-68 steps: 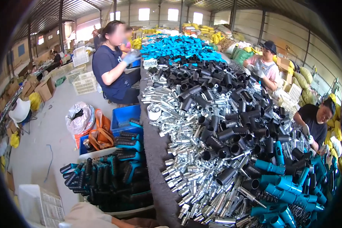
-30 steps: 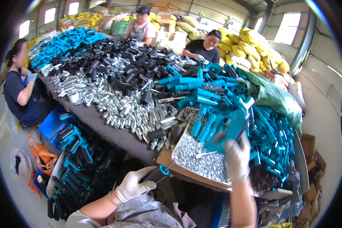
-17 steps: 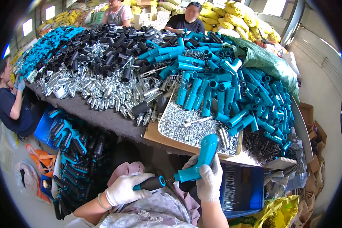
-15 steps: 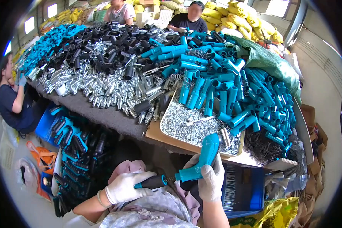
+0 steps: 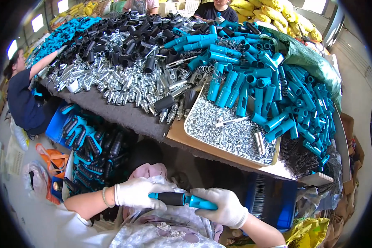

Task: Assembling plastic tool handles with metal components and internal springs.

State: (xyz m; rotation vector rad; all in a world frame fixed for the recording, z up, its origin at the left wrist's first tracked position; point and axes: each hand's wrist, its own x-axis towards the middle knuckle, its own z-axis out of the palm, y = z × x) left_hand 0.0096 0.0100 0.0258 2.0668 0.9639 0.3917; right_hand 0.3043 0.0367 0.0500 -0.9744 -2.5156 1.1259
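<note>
My left hand [image 5: 137, 194], in a white glove, is closed round one end of a black tubular grip [image 5: 172, 199] with a teal end. My right hand [image 5: 224, 207], gloved too, wraps a teal curved plastic housing [image 5: 202, 202], much of it hidden under the fingers. Both parts lie in one line in front of my apron, their ends meeting or nearly so; the spring between them no longer shows. Beyond my hands stands a shallow tray [image 5: 223, 145] of small metal pieces, with a slim metal part [image 5: 232, 121] lying on top.
Teal tubes [image 5: 231, 89], black sleeves [image 5: 107, 45] and metal fittings [image 5: 124, 84] heap the table. Below left, a bin holds black-and-teal handles [image 5: 91, 144]. A blue bin with thin rods [image 5: 258, 198] stands right. A co-worker [image 5: 27, 97] reaches in at left; others sit across the table.
My right hand has lowered and turned the housing level, bringing it against the grip; the spring gap has closed. The co-worker at left has stretched an arm onto the pile. The view has shifted.
</note>
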